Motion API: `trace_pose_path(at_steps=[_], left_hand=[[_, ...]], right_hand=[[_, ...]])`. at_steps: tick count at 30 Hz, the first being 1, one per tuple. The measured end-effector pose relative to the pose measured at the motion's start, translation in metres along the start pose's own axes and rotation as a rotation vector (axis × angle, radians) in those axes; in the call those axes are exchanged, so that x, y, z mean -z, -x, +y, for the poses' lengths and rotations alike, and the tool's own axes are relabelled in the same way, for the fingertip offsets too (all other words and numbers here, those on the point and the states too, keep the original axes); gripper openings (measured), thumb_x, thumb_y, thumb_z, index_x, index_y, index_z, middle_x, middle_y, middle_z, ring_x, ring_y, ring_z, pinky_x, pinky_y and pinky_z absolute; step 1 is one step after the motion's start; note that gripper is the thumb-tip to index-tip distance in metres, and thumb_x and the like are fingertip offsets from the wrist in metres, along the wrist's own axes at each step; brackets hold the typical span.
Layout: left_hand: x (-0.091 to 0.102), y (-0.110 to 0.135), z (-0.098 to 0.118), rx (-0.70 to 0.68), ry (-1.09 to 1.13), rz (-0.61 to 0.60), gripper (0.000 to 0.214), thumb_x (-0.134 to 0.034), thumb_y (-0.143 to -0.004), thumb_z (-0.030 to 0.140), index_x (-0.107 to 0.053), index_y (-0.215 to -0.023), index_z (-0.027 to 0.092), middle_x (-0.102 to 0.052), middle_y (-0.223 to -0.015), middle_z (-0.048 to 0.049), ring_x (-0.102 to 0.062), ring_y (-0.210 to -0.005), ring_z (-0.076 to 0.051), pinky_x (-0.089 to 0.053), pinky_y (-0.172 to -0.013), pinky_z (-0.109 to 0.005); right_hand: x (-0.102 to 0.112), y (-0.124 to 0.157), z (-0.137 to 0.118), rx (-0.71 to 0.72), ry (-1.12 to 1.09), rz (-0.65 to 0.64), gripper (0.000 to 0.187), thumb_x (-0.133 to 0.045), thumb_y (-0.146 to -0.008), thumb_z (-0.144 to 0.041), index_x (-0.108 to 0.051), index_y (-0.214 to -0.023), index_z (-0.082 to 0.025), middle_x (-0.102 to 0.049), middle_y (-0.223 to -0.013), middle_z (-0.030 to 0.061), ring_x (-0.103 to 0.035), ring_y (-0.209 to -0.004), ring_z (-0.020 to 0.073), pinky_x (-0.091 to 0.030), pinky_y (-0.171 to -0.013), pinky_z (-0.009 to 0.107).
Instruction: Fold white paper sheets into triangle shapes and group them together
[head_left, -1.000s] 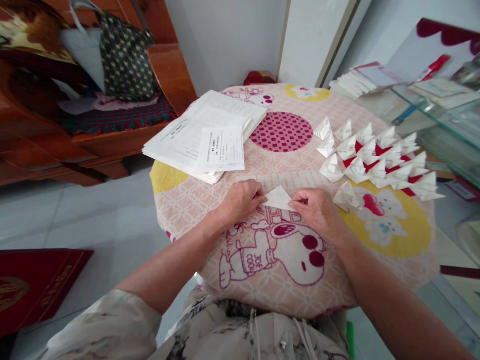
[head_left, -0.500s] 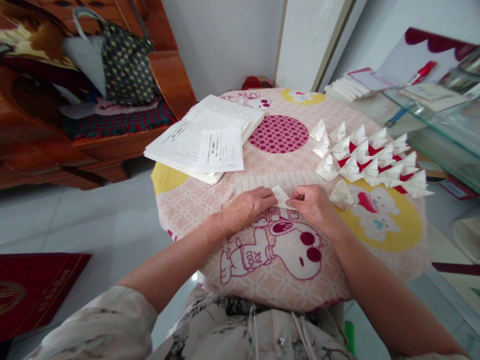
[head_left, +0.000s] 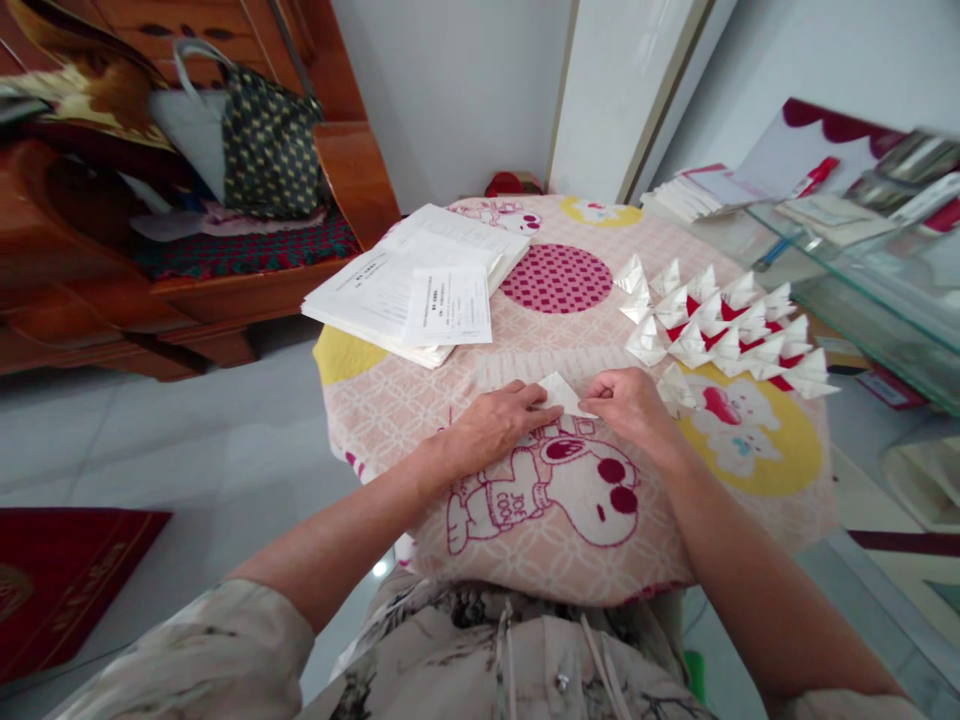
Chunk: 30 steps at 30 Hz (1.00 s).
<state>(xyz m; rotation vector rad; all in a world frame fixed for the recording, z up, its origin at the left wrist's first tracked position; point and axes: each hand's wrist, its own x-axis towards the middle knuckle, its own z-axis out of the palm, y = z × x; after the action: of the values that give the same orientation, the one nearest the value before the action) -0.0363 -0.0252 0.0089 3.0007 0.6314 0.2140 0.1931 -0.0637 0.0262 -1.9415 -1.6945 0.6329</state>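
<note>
A small triangular piece of folded white paper (head_left: 561, 393) lies on the patterned tablecloth in front of me. My left hand (head_left: 501, 422) rests over its left side, fingers bent together and holding it against the cloth. At the paper's right corner, the thumb and forefinger of my right hand (head_left: 624, 402) are closed in a pinch. Just beyond my right hand stands a single pointed folded-paper piece (head_left: 676, 388). Farther right, several similar white paper pieces (head_left: 724, 325) are fitted together in rows, with red showing between them.
A stack of printed sheets (head_left: 375, 290) lies at the table's back left, a smaller slip (head_left: 450, 305) on top. On the right stands a glass shelf (head_left: 862, 270) with papers and a red marker (head_left: 817, 177). A wooden bench (head_left: 352, 180) holding a dark patterned bag (head_left: 270, 145) is at left.
My left hand has shifted slightly and its fingers lie farther over the folded paper. More of the paper's triangle shows. My right hand keeps its pinch, and the whole view has tilted a little.
</note>
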Motion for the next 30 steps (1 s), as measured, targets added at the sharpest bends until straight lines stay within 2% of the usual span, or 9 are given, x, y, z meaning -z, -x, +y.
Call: trace_pose_path(at_steps=[3,5,6,8,11,15,20,24,30], left_hand=[[0.000,-0.001,0.000,-0.002,-0.012,0.007,0.043,-0.045,-0.097,0.014,-0.054,-0.138,0.026,-0.059,-0.124,-0.0096,-0.055,-0.109,-0.022,-0.049,-0.089,-0.032],[0.000,-0.001,0.000,-0.009,-0.010,0.020,0.042,-0.046,-0.097,0.015,-0.055,-0.137,0.025,-0.059,-0.123,-0.0099,-0.056,-0.107,-0.022,-0.050,-0.088,-0.032],[0.000,-0.001,0.000,-0.011,-0.006,0.027,0.042,-0.046,-0.098,0.016,-0.056,-0.137,0.026,-0.059,-0.122,-0.0099,-0.056,-0.107,-0.022,-0.050,-0.087,-0.032],[0.000,-0.002,0.000,-0.011,0.007,0.040,0.040,-0.046,-0.098,0.016,-0.057,-0.135,0.026,-0.061,-0.120,-0.0097,-0.057,-0.104,-0.022,-0.050,-0.085,-0.032],[0.000,-0.002,-0.002,0.002,0.064,0.067,0.039,-0.048,-0.097,0.014,-0.061,-0.131,0.025,-0.063,-0.116,-0.0093,-0.059,-0.101,-0.021,-0.051,-0.083,-0.031],[-0.001,-0.002,-0.006,0.032,0.175,0.111,0.032,-0.049,-0.096,0.012,-0.068,-0.120,0.021,-0.067,-0.116,-0.0087,-0.062,-0.104,-0.019,-0.051,-0.084,-0.028],[0.000,-0.003,-0.007,0.059,0.235,0.118,0.030,-0.046,-0.097,0.013,-0.072,-0.113,0.018,-0.069,-0.116,-0.0091,-0.064,-0.106,-0.020,-0.052,-0.088,-0.031],[-0.002,-0.004,-0.008,0.057,0.231,0.118,0.032,-0.045,-0.097,0.013,-0.072,-0.114,0.017,-0.069,-0.117,-0.0099,-0.065,-0.107,-0.021,-0.053,-0.091,-0.033],[-0.005,-0.003,-0.010,0.051,0.252,0.139,0.031,-0.047,-0.096,0.011,-0.072,-0.114,0.017,-0.069,-0.120,-0.0095,-0.064,-0.110,-0.020,-0.053,-0.093,-0.034]], right_hand=[[0.007,0.001,-0.008,-0.012,0.106,0.060,0.011,-0.067,-0.067,-0.017,-0.065,-0.057,-0.017,-0.060,-0.054,0.0004,-0.053,-0.055,0.0140,-0.035,-0.054,0.027],[0.007,0.002,-0.016,0.046,0.119,0.112,0.010,-0.063,-0.069,-0.015,-0.067,-0.060,-0.016,-0.063,-0.058,0.0021,-0.056,-0.058,0.0151,-0.037,-0.056,0.027],[0.005,0.001,-0.020,0.087,0.091,0.115,0.011,-0.061,-0.070,-0.014,-0.068,-0.062,-0.016,-0.065,-0.060,0.0027,-0.057,-0.060,0.0152,-0.038,-0.057,0.027],[-0.002,-0.001,-0.024,0.160,-0.009,0.038,0.013,-0.058,-0.073,-0.014,-0.070,-0.069,-0.016,-0.067,-0.064,0.0028,-0.058,-0.060,0.0144,-0.040,-0.058,0.025],[-0.015,-0.006,-0.022,0.100,-0.053,-0.099,0.013,-0.057,-0.070,-0.013,-0.070,-0.068,-0.015,-0.064,-0.058,0.0011,-0.056,-0.055,0.0128,-0.038,-0.053,0.024],[-0.021,-0.011,-0.014,-0.028,-0.125,-0.155,0.014,-0.058,-0.070,-0.015,-0.072,-0.073,-0.015,-0.061,-0.052,-0.0009,-0.056,-0.050,0.0129,-0.037,-0.049,0.023],[-0.021,-0.012,-0.023,0.002,-0.024,-0.101,0.004,-0.066,-0.065,-0.015,-0.069,-0.064,-0.016,-0.060,-0.055,-0.0008,-0.055,-0.056,0.0126,-0.037,-0.053,0.023],[-0.023,-0.011,-0.029,-0.009,0.047,-0.077,0.005,-0.065,-0.064,-0.013,-0.068,-0.062,-0.016,-0.062,-0.057,0.0005,-0.055,-0.059,0.0137,-0.037,-0.055,0.024],[-0.012,-0.003,-0.011,-0.022,0.046,-0.056,0.007,-0.062,-0.065,-0.013,-0.066,-0.061,-0.016,-0.060,-0.055,-0.0001,-0.054,-0.056,0.0132,-0.035,-0.052,0.024]])
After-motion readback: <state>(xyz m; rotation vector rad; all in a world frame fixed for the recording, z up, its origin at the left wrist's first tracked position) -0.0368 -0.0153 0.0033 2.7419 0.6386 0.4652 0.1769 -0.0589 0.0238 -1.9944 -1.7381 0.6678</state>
